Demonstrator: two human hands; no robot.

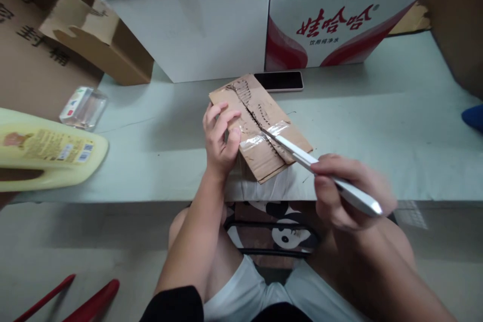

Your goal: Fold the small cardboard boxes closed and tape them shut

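Note:
My left hand (222,133) grips the left side of a small brown cardboard box (249,153), fingers over its top face and thumb near its lower left edge. The box is tilted near the table's front edge. A dark slit runs along its top, with rough marks on both sides, and clear tape (253,142) crosses it. In my right hand (349,191) is a slim white-handled utility knife (298,153), closed fingers around its handle. The blade tip touches the box at the slit, beside the tape. Part of the box's underside is hidden.
Behind the box a black-screened phone (281,81) lies against large white cartons (211,35). To the left are a yellow bottle (56,153), a clear plastic container (85,108) and an opened brown carton (109,40). Something blue (473,118) sits at the right edge.

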